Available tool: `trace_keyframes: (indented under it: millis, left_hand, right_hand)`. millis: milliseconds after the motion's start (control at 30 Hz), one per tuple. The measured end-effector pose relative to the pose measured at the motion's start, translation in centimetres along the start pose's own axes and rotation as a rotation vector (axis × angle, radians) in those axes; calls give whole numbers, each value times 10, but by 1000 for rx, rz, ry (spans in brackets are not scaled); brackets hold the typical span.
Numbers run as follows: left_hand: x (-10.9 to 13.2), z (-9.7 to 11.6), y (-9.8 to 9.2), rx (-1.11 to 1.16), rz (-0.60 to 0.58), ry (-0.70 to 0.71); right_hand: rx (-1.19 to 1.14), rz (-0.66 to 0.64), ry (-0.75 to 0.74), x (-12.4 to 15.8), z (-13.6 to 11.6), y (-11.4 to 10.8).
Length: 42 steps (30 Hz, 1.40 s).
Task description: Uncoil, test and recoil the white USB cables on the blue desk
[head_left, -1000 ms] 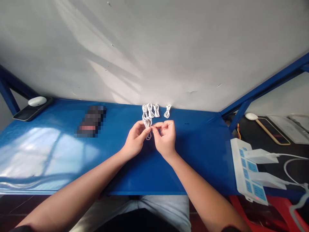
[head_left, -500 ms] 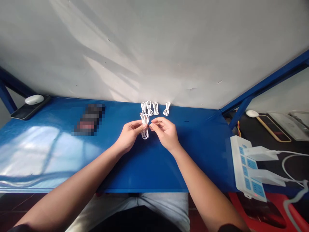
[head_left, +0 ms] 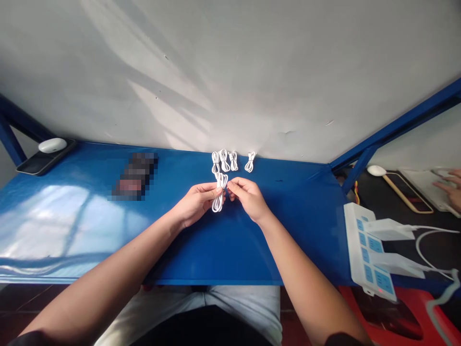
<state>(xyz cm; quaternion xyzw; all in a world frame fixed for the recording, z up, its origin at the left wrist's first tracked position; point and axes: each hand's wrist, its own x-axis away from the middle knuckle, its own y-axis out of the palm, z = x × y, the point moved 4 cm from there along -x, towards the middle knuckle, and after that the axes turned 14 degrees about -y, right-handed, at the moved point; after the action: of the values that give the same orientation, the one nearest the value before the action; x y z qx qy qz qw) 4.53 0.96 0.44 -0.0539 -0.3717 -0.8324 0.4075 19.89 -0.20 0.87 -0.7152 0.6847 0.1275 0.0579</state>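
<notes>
A coiled white cable (head_left: 217, 203) is held above the blue table by my left hand (head_left: 199, 198), its thumb pressed across the middle of the coil. My right hand (head_left: 245, 194) is closed in a pinch at the coil's right side, on what looks like a thin dark tie; its fingertips partly hide it. Just beyond, three white cable bundles (head_left: 224, 161) lie side by side near the wall, with dark bands round their middles. Another white cable bundle (head_left: 249, 162) lies a little apart to the right.
A blurred-out dark object (head_left: 135, 177) lies left on the blue table (head_left: 223, 254). Behind it, a white mouse-shaped object (head_left: 52, 145) sits on a dark tray (head_left: 45, 162). At right are a power strip (head_left: 355, 250) with plugged-in adapters, a phone (head_left: 406, 191) and another person's hand (head_left: 450, 187).
The coil and my left hand have shifted slightly right and nearer to me, the coil turning a little. My right hand still pinches beside it. Another person's hand has appeared at far right.
</notes>
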Motion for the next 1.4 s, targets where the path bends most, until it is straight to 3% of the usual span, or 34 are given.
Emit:
trace_keyframes:
  millis: [200,433,533,667,833,1100,1267,1400]
  left_hand:
    - [2,0,2,-16,-42,-27]
    - [3,2,1,17,-42,-36]
    - [2,3,0,63,-35,-30]
    - [-2,2,-3,126,20,-3]
    - [-5,0,-4,150,102,110]
    - [-3,1,-5,84,273,231]
    - [-3,-1,-5,10,282,196]
    - [-4,-3,-7,-30,288,171]
  right_hand:
    - [-246,19,192,2,2,3]
    - [-214,-35,189,2,4,1]
    - [-74,-33,86,2,4,2]
    - [219,37,-164,5,-3,6]
    - [501,38,-430,10,-15,16]
    - [737,2,-648,13,-26,22]
    - [852,-44,-796,12,-32,19]
    - [832,-98,-819,10,-29,17]
